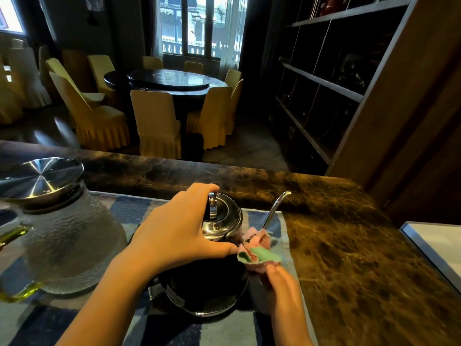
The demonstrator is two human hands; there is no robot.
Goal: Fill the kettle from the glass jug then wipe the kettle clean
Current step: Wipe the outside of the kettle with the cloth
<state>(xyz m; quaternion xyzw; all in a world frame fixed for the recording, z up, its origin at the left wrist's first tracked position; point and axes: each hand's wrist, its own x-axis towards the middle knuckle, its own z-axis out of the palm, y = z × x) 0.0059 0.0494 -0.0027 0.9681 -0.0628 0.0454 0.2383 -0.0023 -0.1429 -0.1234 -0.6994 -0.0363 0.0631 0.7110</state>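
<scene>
A dark kettle (207, 288) with a shiny metal lid and a thin curved spout stands on a striped mat in front of me. My left hand (174, 233) lies over the lid and grips the top of the kettle. My right hand (282, 283) pinches a crumpled pink and green cloth (259, 250) and presses it against the kettle's right side, at the foot of the spout. The glass jug (67, 233), ribbed, with a steel lid and a yellow handle, stands to the left on the same mat.
The striped mat (139, 211) lies on a brown marble counter (349, 245). A white tray edge (434, 245) shows at the right. Beyond the counter are a round dining table (167, 79) with yellow-covered chairs and dark shelving (324, 83).
</scene>
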